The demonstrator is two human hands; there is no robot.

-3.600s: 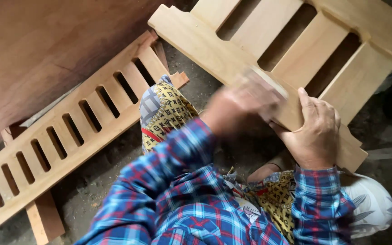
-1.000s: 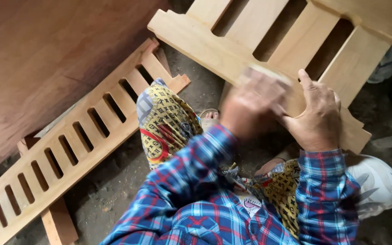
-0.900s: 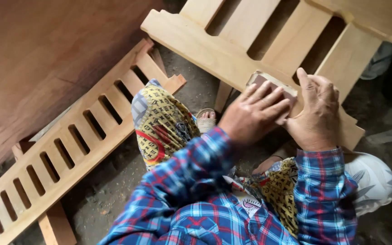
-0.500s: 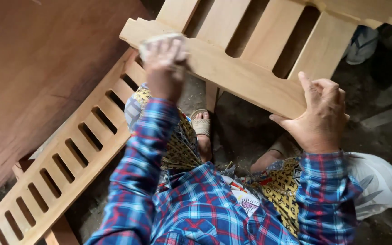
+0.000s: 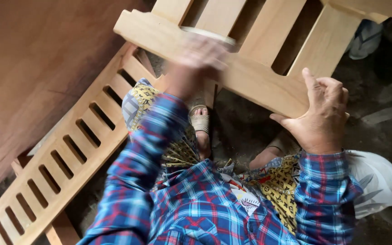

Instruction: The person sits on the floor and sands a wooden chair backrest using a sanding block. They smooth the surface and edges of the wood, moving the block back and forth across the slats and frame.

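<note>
The left hand [image 5: 196, 56], blurred, presses a sanding block [image 5: 209, 35] on the frame [image 5: 259, 84] rail, which runs toward the right hand [image 5: 320, 113] clamping its edge.

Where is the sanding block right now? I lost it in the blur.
In the head view it sits top centre, under the left hand, pressed on the lower rail of the slatted wooden frame; the sanding block shows only as a pale edge.

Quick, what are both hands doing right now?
Left hand: blurred, pressing a sanding block on the wooden frame.
Right hand: closed on the frame's edge.
</note>
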